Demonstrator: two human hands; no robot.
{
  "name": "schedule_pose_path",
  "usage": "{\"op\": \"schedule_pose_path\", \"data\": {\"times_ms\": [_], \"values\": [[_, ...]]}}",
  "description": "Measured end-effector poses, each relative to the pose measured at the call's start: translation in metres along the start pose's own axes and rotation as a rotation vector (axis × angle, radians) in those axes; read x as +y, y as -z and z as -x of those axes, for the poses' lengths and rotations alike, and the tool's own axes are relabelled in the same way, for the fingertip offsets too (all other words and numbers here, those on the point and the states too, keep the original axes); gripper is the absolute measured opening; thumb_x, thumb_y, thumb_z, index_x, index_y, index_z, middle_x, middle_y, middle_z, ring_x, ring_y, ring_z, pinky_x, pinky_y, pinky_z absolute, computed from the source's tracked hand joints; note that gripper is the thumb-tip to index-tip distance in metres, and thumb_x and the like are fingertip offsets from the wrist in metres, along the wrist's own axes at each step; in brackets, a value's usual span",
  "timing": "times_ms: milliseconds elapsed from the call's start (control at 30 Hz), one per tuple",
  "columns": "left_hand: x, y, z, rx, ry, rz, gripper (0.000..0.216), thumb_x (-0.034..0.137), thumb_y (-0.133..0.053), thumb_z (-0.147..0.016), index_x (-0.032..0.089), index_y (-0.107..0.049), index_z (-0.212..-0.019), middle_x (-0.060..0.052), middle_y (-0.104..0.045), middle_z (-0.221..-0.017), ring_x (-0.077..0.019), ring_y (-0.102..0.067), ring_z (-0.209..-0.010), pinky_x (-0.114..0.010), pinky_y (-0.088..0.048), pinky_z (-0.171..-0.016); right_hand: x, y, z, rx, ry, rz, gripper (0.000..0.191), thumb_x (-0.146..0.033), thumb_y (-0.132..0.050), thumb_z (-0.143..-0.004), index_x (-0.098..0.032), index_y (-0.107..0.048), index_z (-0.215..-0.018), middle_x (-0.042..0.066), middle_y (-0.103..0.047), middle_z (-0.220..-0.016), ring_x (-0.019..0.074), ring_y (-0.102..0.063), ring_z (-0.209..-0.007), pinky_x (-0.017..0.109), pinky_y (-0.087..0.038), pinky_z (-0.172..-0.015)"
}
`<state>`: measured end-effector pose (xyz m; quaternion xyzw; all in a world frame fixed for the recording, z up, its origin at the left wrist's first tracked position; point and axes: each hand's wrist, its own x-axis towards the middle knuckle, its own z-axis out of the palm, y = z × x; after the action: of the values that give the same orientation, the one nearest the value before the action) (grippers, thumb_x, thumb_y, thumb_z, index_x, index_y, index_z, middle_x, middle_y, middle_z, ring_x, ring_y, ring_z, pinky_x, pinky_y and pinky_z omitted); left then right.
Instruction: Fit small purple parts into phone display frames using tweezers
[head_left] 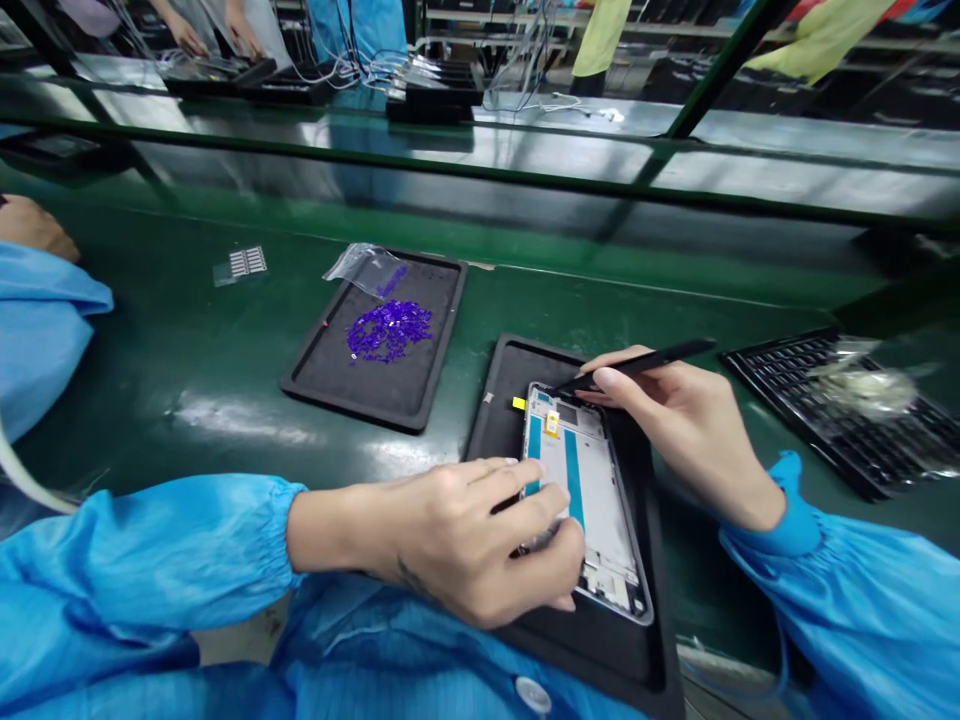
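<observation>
A silver phone frame [600, 490] with blue adhesive strips and a small yellow label lies tilted in a black tray [514, 365]. My left hand [457, 540] rests over its left side, fingers curled onto the edge, covering part of it. Between the thumb and fingers of my right hand [686, 420] are black tweezers [664, 355]. Their tip points down at the frame's upper end, where the exact contact is too small to make out. A yellow tab [519, 403] sticks out at the frame's upper left.
Another black tray [315, 375] holds a pile of small purple pieces [390, 330] and a clear plastic bag [364, 268]. A small sheet of parts [247, 262] lies farther left. On the right is a black gridded tray [817, 400] with crumpled plastic. A co-worker's blue sleeve [45, 320] reaches in at left.
</observation>
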<state>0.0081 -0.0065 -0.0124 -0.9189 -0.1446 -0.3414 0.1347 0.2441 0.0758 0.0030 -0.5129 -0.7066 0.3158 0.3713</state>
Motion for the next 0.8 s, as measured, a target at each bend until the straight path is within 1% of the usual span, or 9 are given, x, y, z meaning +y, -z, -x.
{"op": "schedule_pose_path", "data": {"times_ms": [100,233,333,433,567,667,733,800], "values": [[-0.0023,0.0038,-0.0038,0.043,0.004,0.008,0.037,0.040,-0.047,-0.101,0.012,-0.072,-0.096,-0.010,-0.076,-0.096,-0.0228,-0.074,-0.088,-0.034,-0.063,-0.087,-0.0001,0.0003,0.0023,-0.025,0.026,0.059,0.032,-0.051,-0.068,-0.087,-0.020,-0.074,-0.089,0.005,-0.074,-0.091,0.0217,-0.071,-0.080,0.035,-0.060,-0.076],[-0.0017,0.0046,-0.0064,0.090,0.002,0.021,0.038,0.040,-0.049,-0.100,0.009,-0.071,-0.094,-0.011,-0.076,-0.091,-0.0241,-0.075,-0.082,-0.035,-0.064,-0.078,-0.0017,0.0008,0.0045,-0.041,0.085,0.128,0.032,-0.050,-0.065,-0.089,-0.020,-0.074,-0.091,0.005,-0.074,-0.093,0.0219,-0.071,-0.082,0.035,-0.058,-0.075],[-0.0004,0.0037,-0.0057,0.080,0.005,0.032,0.038,0.041,-0.051,-0.099,0.009,-0.071,-0.094,-0.012,-0.076,-0.091,-0.0257,-0.075,-0.083,-0.034,-0.065,-0.073,-0.0041,0.0009,0.0044,-0.051,0.154,0.197,0.028,-0.046,-0.064,-0.091,-0.019,-0.074,-0.090,0.005,-0.075,-0.095,0.0207,-0.070,-0.085,0.032,-0.054,-0.072],[0.0001,0.0029,-0.0041,0.071,0.002,0.038,0.040,0.043,-0.051,-0.099,0.009,-0.071,-0.095,-0.012,-0.076,-0.093,-0.0260,-0.075,-0.085,-0.034,-0.065,-0.073,-0.0061,0.0002,0.0041,-0.052,0.200,0.242,0.025,-0.041,-0.063,-0.093,-0.019,-0.073,-0.089,0.005,-0.075,-0.094,0.0182,-0.069,-0.083,0.028,-0.051,-0.067],[-0.0005,0.0038,-0.0042,0.064,0.001,0.038,0.039,0.042,-0.052,-0.099,0.009,-0.072,-0.095,-0.012,-0.077,-0.093,-0.0249,-0.075,-0.083,-0.033,-0.065,-0.072,-0.0076,-0.0006,0.0055,-0.054,0.245,0.286,0.021,-0.037,-0.062,-0.094,-0.018,-0.072,-0.091,0.005,-0.074,-0.095,0.0172,-0.068,-0.083,0.027,-0.051,-0.067],[-0.0010,0.0054,-0.0057,0.073,0.012,0.043,0.038,0.041,-0.051,-0.099,0.010,-0.073,-0.093,-0.011,-0.077,-0.092,-0.0246,-0.075,-0.081,-0.033,-0.065,-0.071,-0.0083,0.0017,0.0070,-0.061,0.213,0.277,0.021,-0.037,-0.063,-0.093,-0.019,-0.073,-0.096,0.005,-0.075,-0.097,0.0177,-0.069,-0.083,0.027,-0.053,-0.068],[-0.0013,0.0060,-0.0066,0.074,0.013,0.048,0.038,0.040,-0.052,-0.099,0.010,-0.073,-0.092,-0.011,-0.077,-0.091,-0.0253,-0.075,-0.082,-0.034,-0.065,-0.072,-0.0085,0.0043,0.0072,-0.071,0.136,0.198,0.024,-0.039,-0.063,-0.092,-0.019,-0.073,-0.100,0.005,-0.075,-0.100,0.0187,-0.070,-0.084,0.029,-0.055,-0.071],[-0.0015,0.0063,-0.0074,0.078,0.013,0.056,0.037,0.039,-0.052,-0.099,0.010,-0.073,-0.092,-0.011,-0.077,-0.091,-0.0258,-0.076,-0.082,-0.034,-0.065,-0.072,-0.0084,0.0065,0.0067,-0.088,0.067,0.106,0.026,-0.042,-0.063,-0.093,-0.019,-0.074,-0.098,0.006,-0.075,-0.104,0.0196,-0.072,-0.088,0.030,-0.057,-0.077]]}}
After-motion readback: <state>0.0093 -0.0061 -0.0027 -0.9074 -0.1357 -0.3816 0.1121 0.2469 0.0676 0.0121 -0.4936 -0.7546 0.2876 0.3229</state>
